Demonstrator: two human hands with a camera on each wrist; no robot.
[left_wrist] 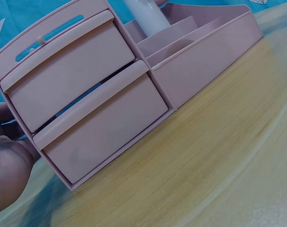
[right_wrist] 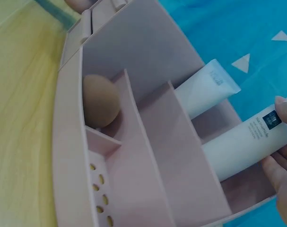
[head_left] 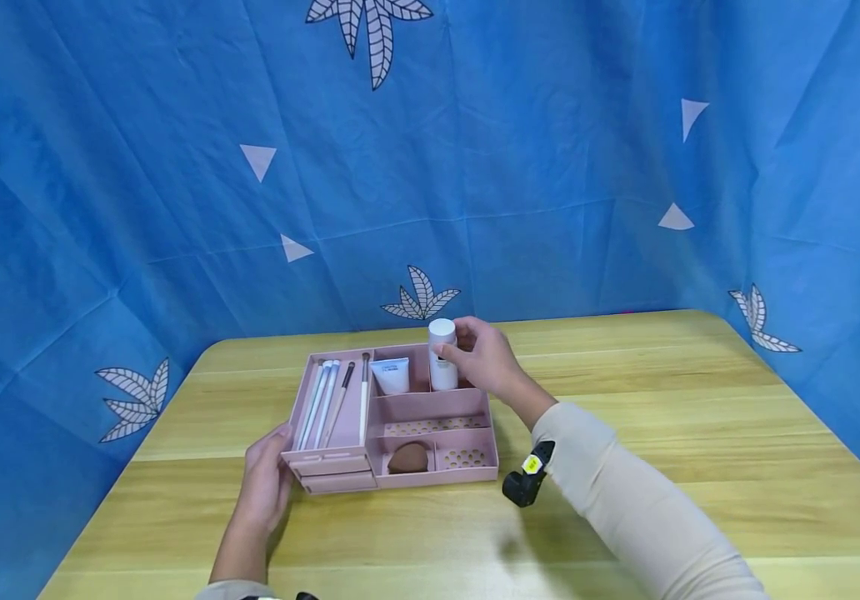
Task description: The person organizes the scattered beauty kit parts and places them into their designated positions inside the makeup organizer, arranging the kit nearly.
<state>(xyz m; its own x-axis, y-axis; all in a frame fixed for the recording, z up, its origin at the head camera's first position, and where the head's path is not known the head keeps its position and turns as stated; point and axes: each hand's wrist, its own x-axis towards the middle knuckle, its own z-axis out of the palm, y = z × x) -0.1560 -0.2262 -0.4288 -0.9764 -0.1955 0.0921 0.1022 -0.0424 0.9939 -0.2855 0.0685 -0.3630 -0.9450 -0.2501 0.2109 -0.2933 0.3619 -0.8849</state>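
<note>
My right hand [head_left: 486, 358] grips a white bottle [head_left: 442, 358] near its top, thumb in front. Its lower end sits inside the back compartment of a pink organizer [head_left: 430, 479]. To its left in that back row stands a white squeeze tube [head_left: 391, 377]. My left hand [head_left: 265, 475] rests against the organizer's left side, by the two closed drawers [left_wrist: 100, 118]. How far its fingers curl round the edge is partly hidden. A brown makeup sponge [right_wrist: 100, 100] lies in a front compartment.
Several makeup brushes [head_left: 325, 400] lie in the organizer's left top tray. The front right compartment has a perforated floor [head_left: 463, 458]. All stands on a wooden table [head_left: 662, 417], with a blue patterned curtain [head_left: 520, 167] behind it.
</note>
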